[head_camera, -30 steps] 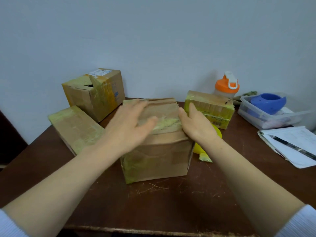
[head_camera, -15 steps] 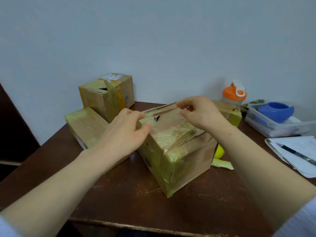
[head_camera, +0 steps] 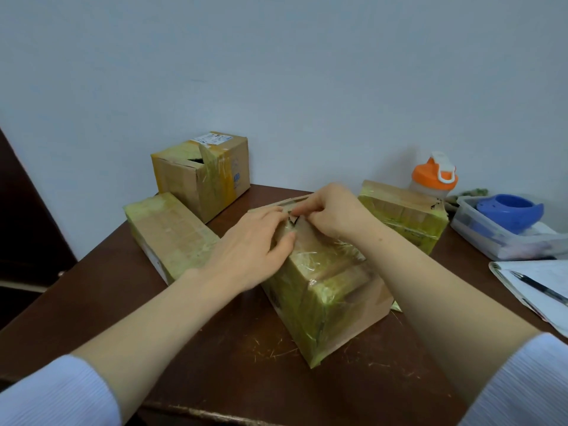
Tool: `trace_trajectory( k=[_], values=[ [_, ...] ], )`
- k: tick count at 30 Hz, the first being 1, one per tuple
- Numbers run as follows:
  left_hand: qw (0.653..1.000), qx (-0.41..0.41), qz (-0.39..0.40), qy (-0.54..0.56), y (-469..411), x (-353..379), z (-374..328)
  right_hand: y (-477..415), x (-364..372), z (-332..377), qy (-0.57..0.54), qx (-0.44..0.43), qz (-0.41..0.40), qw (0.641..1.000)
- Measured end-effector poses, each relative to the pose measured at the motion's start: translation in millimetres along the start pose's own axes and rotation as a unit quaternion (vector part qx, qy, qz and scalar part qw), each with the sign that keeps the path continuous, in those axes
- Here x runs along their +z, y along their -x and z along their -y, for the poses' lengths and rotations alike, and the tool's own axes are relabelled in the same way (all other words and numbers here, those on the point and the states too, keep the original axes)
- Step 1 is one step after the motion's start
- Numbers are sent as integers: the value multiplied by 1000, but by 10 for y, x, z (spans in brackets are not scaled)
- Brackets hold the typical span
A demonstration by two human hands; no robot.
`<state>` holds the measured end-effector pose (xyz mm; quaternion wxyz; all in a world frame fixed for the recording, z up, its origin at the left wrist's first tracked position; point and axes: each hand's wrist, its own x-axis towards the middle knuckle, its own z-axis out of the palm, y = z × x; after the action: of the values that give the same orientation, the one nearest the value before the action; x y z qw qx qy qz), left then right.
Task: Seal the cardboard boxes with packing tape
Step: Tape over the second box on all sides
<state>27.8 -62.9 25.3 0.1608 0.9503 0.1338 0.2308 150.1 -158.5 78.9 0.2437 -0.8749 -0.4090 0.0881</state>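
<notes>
Left hand fingers together, flat on creased, glossy-taped cardboard box (yellowish film); right hand pinches its top edge.

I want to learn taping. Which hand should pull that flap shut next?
Probably the right hand: its fingers pinch the flap on the middle box. The left hand lies flat, steadying it.

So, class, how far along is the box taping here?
Done, it seems: the flat box and the right-hand box look taped over. In hand: the left hand presses the centre box while the right hand pinches at its top flap. Left: the rear box shows an open gap on top.
</notes>
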Motion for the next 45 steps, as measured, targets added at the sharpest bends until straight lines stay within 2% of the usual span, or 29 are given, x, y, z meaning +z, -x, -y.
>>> trace_trajectory(
  k=[6,12,18,24,28,33,39,45],
  values=[
    [998,-37,47,6,-34,-4,33,82,29,-93,96,-94,13,991],
    [997,-45,61,-22,-55,-38,-12,101,36,-128,160,-135,38,977],
    [996,-49,67,-40,-55,-47,-28,117,42,-87,305,-209,18,929],
    [995,-50,64,-52,-41,-33,-41,164,-29,-75,229,-195,23,953],
    [996,-48,63,-49,-43,-31,-42,166,10,-84,231,-211,25,949],
    [996,-46,63,-48,-38,-25,-36,138,2,-72,78,-132,-48,987],
    [996,-46,59,-51,-42,-5,-10,71,212,-5,173,-122,-25,977],
    [996,-41,55,-60,-39,8,0,160,135,-36,124,-121,-10,985]
  ],
)
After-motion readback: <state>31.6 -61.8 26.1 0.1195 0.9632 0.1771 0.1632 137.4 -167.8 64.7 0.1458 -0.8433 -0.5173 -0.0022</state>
